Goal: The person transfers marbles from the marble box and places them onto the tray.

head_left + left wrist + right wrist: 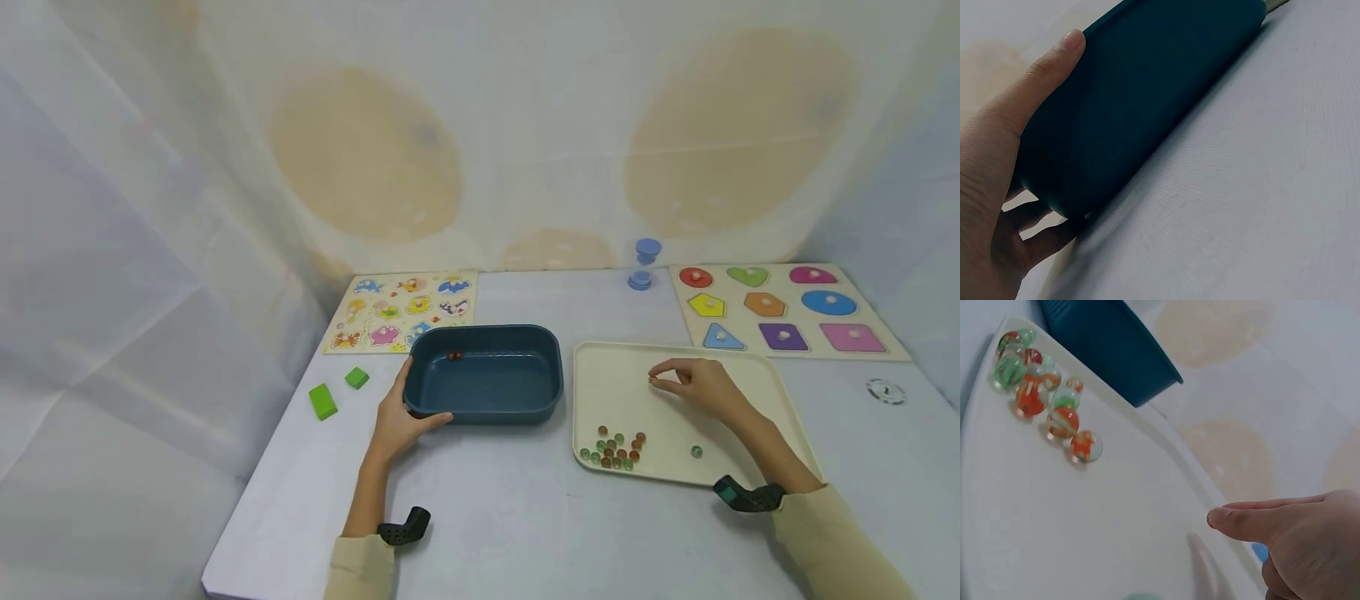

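Note:
In the head view a dark teal rectangular container stands left of centre, with two small red-orange marbles inside near its back left. My left hand grips its left end, thumb along the front side and fingers round the far corner; the left wrist view shows the thumb against the wall. Above the cream tray, my right hand pinches a small orange marble between thumb and forefinger, mostly hidden by the fingertips. Several green and orange marbles cluster in the tray's front left corner.
A lone green marble lies on the tray near its front edge. Behind stand an animal puzzle board, a blue hourglass-shaped object and a shape puzzle board. Two green blocks lie at left, a round patterned disc at right.

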The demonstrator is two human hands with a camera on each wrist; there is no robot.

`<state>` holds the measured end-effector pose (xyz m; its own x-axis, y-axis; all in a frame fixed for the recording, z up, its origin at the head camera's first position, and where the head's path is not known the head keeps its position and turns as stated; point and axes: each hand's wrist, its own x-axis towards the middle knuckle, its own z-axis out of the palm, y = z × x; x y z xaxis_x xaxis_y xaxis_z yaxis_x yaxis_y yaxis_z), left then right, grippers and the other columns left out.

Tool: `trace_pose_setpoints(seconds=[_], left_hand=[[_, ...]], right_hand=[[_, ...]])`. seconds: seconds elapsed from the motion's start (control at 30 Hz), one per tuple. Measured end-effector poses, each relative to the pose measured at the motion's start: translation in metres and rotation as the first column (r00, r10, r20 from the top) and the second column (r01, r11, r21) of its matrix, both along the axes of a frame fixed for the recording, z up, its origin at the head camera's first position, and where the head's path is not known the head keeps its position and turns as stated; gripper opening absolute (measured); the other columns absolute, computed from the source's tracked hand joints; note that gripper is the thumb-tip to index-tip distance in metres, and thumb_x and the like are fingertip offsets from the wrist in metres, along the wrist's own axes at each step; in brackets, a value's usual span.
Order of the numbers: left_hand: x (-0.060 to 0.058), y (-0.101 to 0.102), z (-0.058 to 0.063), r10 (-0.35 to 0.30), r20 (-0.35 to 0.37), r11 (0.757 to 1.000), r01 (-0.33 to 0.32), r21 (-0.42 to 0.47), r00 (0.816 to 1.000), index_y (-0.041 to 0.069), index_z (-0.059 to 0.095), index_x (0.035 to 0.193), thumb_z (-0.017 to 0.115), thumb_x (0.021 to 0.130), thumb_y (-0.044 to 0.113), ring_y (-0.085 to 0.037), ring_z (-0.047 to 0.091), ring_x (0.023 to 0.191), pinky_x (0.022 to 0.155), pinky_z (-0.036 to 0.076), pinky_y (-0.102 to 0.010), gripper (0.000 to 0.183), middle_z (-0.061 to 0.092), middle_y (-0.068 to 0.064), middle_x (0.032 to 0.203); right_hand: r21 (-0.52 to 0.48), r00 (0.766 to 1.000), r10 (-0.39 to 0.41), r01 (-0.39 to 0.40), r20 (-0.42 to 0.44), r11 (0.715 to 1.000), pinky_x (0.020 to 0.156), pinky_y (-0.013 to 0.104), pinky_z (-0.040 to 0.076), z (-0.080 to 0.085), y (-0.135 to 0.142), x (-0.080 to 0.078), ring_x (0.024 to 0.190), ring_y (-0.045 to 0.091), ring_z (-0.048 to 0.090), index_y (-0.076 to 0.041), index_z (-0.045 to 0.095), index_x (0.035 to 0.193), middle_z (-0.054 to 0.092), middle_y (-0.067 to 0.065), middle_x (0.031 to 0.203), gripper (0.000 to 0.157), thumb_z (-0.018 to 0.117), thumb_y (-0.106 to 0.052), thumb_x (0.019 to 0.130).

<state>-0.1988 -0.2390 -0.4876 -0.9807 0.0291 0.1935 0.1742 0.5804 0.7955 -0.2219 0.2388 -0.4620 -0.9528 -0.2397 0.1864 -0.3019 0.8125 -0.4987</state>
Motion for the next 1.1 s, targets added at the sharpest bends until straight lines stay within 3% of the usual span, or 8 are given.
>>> trace_pose_setpoints(seconds=[0.13,0.27,0.37,0.53,0.67,0.83,0.97,1.1], left_hand=[[0.0,-0.001,0.0,-0.005,-0.012,1.0,0.005,0.0,1.0,0.03,0.013,0.144,0.078,0.058,0.053,-0.025,0.024,0.133,0.102,0.026,-0.054,0.109,0.022,0.004,0.147],[0.001,-0.001,0.001,-0.002,-0.004,1.0,0.002,0.008,1.0,0.03,0.014,0.144,0.078,0.057,0.053,-0.024,0.025,0.133,0.102,0.026,-0.054,0.11,0.023,0.004,0.147],[0.002,-0.001,0.001,0.0,0.002,1.0,0.0,0.013,1.0,0.031,0.014,0.143,0.078,0.057,0.053,-0.024,0.025,0.133,0.102,0.026,-0.054,0.11,0.023,0.004,0.147],[0.003,-0.004,0.0,0.001,-0.007,1.0,-0.001,0.008,1.0,0.03,0.014,0.144,0.079,0.058,0.051,-0.024,0.024,0.133,0.102,0.025,-0.054,0.11,0.023,0.004,0.147],[0.004,-0.006,-0.001,0.001,-0.014,1.0,0.0,0.011,1.0,0.027,0.015,0.144,0.079,0.058,0.05,-0.023,0.024,0.133,0.102,0.025,-0.053,0.11,0.023,0.005,0.147],[0.004,-0.006,0.0,-0.011,-0.017,1.0,0.012,0.019,1.0,0.026,0.015,0.144,0.079,0.058,0.049,-0.025,0.025,0.133,0.102,0.026,-0.054,0.109,0.023,0.002,0.147],[0.002,-0.003,0.001,-0.017,-0.011,1.0,0.017,0.017,1.0,0.029,0.014,0.144,0.078,0.058,0.051,-0.026,0.026,0.132,0.101,0.027,-0.054,0.109,0.024,0.002,0.146],[0.0,-0.001,0.001,-0.029,-0.016,0.999,0.029,0.016,0.999,0.03,0.014,0.143,0.078,0.058,0.052,-0.026,0.027,0.131,0.101,0.028,-0.054,0.109,0.024,0.001,0.146]], right_hand=[[0.022,0.999,-0.004,0.004,0.033,1.0,0.043,0.021,0.022,-0.005,0.006,0.004,0.049,0.008,0.028,-0.01,0.069,0.097,0.033,-0.005,0.054,0.021,0.066,-0.023,0.081],[0.022,0.999,0.025,-0.024,-0.04,0.999,0.042,0.02,0.022,0.0,0.002,0.005,0.048,0.006,0.026,-0.01,0.069,0.098,0.032,-0.007,0.052,0.023,0.069,-0.021,0.078],[-0.009,0.994,0.056,-0.057,-0.091,0.998,0.04,0.021,0.024,0.012,-0.012,-0.002,0.046,0.006,0.027,-0.012,0.069,0.1,0.032,-0.007,0.052,0.025,0.07,-0.022,0.077],[-0.097,0.984,0.154,-0.162,-0.083,0.982,0.041,0.022,0.026,0.043,-0.07,-0.023,0.045,0.009,0.029,-0.015,0.067,0.103,0.033,-0.005,0.052,0.025,0.068,-0.025,0.08],[-0.122,0.939,0.305,-0.325,-0.155,0.938,0.043,0.023,0.024,0.057,-0.136,-0.044,0.044,0.009,0.026,-0.015,0.068,0.102,0.031,-0.006,0.049,0.023,0.067,-0.022,0.08],[-0.071,0.888,0.439,-0.451,-0.136,0.89,0.045,0.021,0.026,0.058,-0.212,-0.067,0.042,0.008,0.026,-0.015,0.066,0.104,0.032,-0.006,0.048,0.023,0.065,-0.02,0.082],[-0.036,0.884,0.464,-0.467,-0.061,0.884,0.046,0.02,0.026,0.051,-0.25,-0.082,0.043,0.009,0.027,-0.015,0.065,0.107,0.033,-0.005,0.048,0.025,0.065,-0.021,0.082],[-0.004,0.893,0.449,-0.449,0.039,0.893,0.044,0.019,0.026,0.039,-0.27,-0.093,0.043,0.009,0.03,-0.016,0.065,0.11,0.039,-0.001,0.048,0.028,0.065,-0.023,0.083]])
